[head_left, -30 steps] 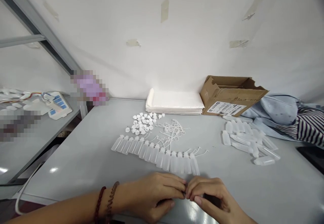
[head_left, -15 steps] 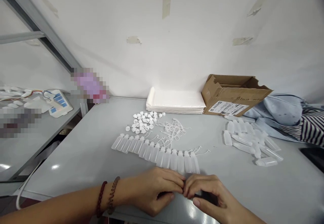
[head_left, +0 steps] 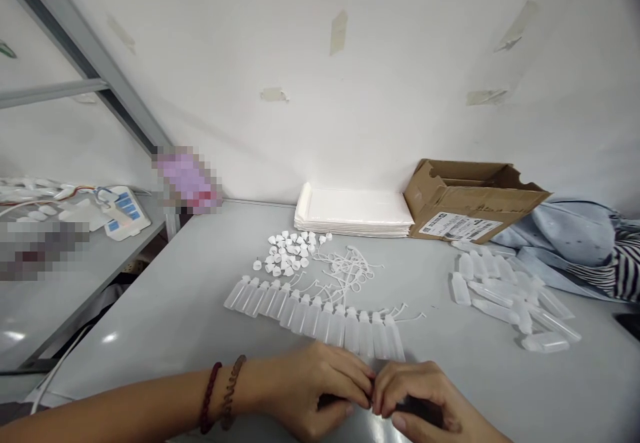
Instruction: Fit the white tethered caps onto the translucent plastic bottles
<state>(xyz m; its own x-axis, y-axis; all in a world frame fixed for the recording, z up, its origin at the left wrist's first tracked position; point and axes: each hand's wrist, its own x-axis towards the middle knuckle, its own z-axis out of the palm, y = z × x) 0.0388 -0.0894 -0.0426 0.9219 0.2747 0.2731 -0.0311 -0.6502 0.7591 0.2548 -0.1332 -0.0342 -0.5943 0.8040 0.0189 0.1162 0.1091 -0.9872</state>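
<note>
At the lower middle of the head view, the fingertips of my left hand [head_left: 317,393] and my right hand [head_left: 425,396] meet just over the grey table. Both hands have bent fingers, with each thumb held apart from them; nothing shows in either. Right in front of my fingers is a slanting row of clear plastic squeeze bottles [head_left: 314,317] with white necks. Thin white loop cords [head_left: 353,266] lie behind the row, and several stick out near the bottle necks. A pile of small white caps [head_left: 287,251] is to the left of the cords.
Loose clear bottles [head_left: 500,289] lie at the right beside blue and striped cloth [head_left: 575,236]. A stack of white padded envelopes [head_left: 355,213] and an open cardboard box [head_left: 477,206] stand against the wall. Another table [head_left: 45,256] is at the left.
The scene has shifted slightly down and right in the view as the camera moved. Both hands keep nearly the same pose, fingertips together; the bottles, caps and cords stay put.
</note>
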